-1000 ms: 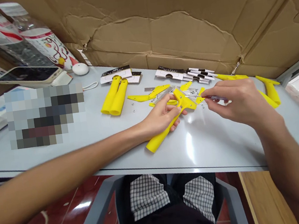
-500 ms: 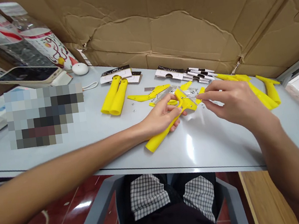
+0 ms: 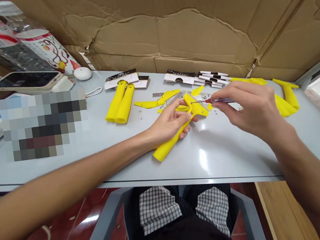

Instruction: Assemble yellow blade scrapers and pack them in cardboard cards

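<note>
My left hand [image 3: 169, 122] is closed around a yellow plastic scraper [image 3: 167, 145], near its broad head. The tubular handle slants down toward the table's front edge. In my right hand [image 3: 249, 104] is a screwdriver [image 3: 219, 100] with a dark, partly see-through handle and a red collar. Its thin metal shaft points left, and the tip meets a screw on the scraper's head. Behind the head lie loose yellow pieces [image 3: 149, 104], a flat metal blade [image 3: 157, 94] and several small screws and nuts [image 3: 141, 118], partly hidden by my hands.
Two yellow tubular handles [image 3: 124, 105] lie left of the work, with printed card packs [image 3: 179, 77] behind. More yellow parts [image 3: 289, 97] rest at the right. A phone [image 3: 27, 81], a white oval case [image 3: 82, 73] and bottles [image 3: 41, 45] stand at the left. Cardboard [image 3: 161, 37] walls the back.
My right fingers have shifted on the screwdriver, and its handle and red collar now show. The tip stays at the scraper's head. My left hand keeps its hold; the view has shifted slightly.
</note>
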`<move>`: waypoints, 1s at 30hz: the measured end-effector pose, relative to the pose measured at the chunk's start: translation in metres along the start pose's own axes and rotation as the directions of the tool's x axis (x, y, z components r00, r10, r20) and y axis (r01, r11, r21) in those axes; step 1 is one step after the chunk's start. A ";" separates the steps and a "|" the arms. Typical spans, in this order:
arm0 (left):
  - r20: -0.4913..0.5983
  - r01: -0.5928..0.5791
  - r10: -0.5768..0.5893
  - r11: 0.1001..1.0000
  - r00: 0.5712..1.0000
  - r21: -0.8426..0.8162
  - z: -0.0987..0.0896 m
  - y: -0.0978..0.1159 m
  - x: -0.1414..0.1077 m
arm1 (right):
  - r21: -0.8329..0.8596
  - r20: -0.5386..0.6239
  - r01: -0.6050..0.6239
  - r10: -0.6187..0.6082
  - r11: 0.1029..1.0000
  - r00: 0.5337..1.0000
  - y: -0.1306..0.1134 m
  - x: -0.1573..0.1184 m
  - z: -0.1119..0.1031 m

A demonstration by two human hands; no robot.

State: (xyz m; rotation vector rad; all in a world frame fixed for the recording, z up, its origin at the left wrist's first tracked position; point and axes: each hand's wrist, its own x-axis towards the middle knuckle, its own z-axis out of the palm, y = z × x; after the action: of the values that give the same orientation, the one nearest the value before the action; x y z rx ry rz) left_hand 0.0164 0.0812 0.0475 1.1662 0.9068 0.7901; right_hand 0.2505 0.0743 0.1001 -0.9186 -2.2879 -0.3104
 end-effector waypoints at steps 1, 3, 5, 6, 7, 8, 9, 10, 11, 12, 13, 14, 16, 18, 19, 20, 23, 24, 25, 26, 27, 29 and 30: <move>0.005 0.005 -0.005 1.000 1.000 -0.012 0.000 0.000 0.000 | -0.003 -0.010 -0.004 0.004 1.000 1.000 0.000 0.000 0.002; 0.019 0.012 -0.012 1.000 1.000 -0.025 0.000 0.001 0.000 | -0.009 -0.021 -0.010 0.010 1.000 1.000 0.000 0.000 0.004; 0.032 0.016 -0.015 0.999 0.999 -0.035 0.000 0.000 0.000 | -0.010 -0.029 -0.016 0.016 1.000 0.999 -0.001 0.000 0.006; 0.036 0.016 -0.015 0.999 0.999 -0.040 -0.001 0.000 0.000 | -0.001 -0.030 -0.018 0.018 1.000 0.999 -0.001 0.000 0.006; 0.038 0.015 -0.014 0.999 0.999 -0.045 -0.001 0.000 0.000 | 0.017 -0.025 -0.018 0.018 1.000 1.000 -0.002 0.001 0.006; 0.038 0.014 -0.012 0.999 0.999 -0.049 -0.001 0.000 0.000 | 0.045 -0.016 -0.013 0.014 0.999 1.000 -0.002 0.001 0.005; 0.039 0.012 -0.010 0.999 0.999 -0.051 -0.001 0.000 0.000 | 0.078 -0.005 -0.006 0.006 0.997 1.000 -0.002 0.002 0.005; 0.040 0.009 -0.007 0.999 0.999 -0.051 0.000 0.001 0.000 | 0.111 0.003 0.003 -0.003 0.994 1.000 -0.002 0.002 0.005; 0.041 0.008 -0.006 0.999 0.999 -0.048 0.000 0.001 0.000 | 0.139 0.006 0.009 -0.010 0.990 1.000 -0.002 0.003 0.005; 0.039 0.009 -0.007 0.999 0.999 -0.046 0.000 0.001 0.000 | 0.159 0.006 0.016 -0.017 0.987 1.000 -0.001 0.003 0.005; 0.036 0.011 -0.009 0.999 0.999 -0.042 0.000 0.002 0.000 | 0.171 0.009 0.021 -0.023 0.985 1.000 0.000 0.003 0.005; 0.032 0.012 -0.011 0.999 0.999 -0.038 0.001 0.002 0.000 | 0.175 0.018 0.024 -0.028 0.984 0.999 0.002 0.003 0.005; 0.031 0.014 -0.013 0.999 0.999 -0.031 0.001 0.002 0.000 | 0.173 0.043 0.025 -0.033 0.985 0.999 0.005 0.003 0.005; 0.039 0.016 -0.015 1.000 0.999 -0.024 0.001 0.002 0.001 | 0.161 0.065 0.017 -0.028 0.987 0.998 0.008 0.002 0.004; 0.040 0.017 -0.016 1.000 0.999 -0.022 0.000 0.002 0.001 | 0.151 0.077 0.013 -0.025 0.988 0.997 0.010 0.002 0.003; 0.039 0.020 -0.019 1.000 0.999 -0.020 0.000 0.002 0.002 | 0.139 0.093 0.010 -0.023 0.990 0.995 0.012 0.001 0.003; 0.023 0.028 -0.028 1.000 0.999 -0.010 0.000 0.003 0.002 | 0.112 0.157 0.014 -0.032 0.994 0.987 0.017 0.000 0.002; 0.020 0.028 -0.027 1.000 0.999 -0.008 0.001 0.003 0.002 | 0.111 0.162 0.018 -0.036 0.994 0.986 0.018 0.000 0.002; 0.019 0.027 -0.026 1.000 0.999 -0.006 0.001 0.003 0.002 | 0.114 0.156 0.023 -0.041 0.993 0.987 0.019 -0.001 0.003; 0.019 0.024 -0.024 1.000 1.000 -0.002 0.001 0.003 0.002 | 0.123 0.144 0.029 -0.047 0.992 0.989 0.020 -0.001 0.004; 0.019 0.021 -0.021 1.000 1.000 0.003 0.001 0.003 0.002 | 0.135 0.129 0.036 -0.053 0.990 0.990 0.020 -0.001 0.005; 0.017 0.021 -0.021 1.000 1.000 0.016 0.001 0.002 0.002 | 0.155 0.102 0.046 -0.062 0.987 0.993 0.020 0.000 0.007; 0.012 0.022 -0.023 1.000 1.000 0.021 0.001 0.002 0.001 | 0.160 0.091 0.052 -0.067 0.986 0.994 0.019 0.000 0.007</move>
State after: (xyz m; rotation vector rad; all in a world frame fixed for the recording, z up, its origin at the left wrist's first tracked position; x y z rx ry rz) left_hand 0.0174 0.0826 0.0492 1.1757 0.9180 0.7560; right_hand 0.2597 0.0913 0.0943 -0.8015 -2.3927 -0.1102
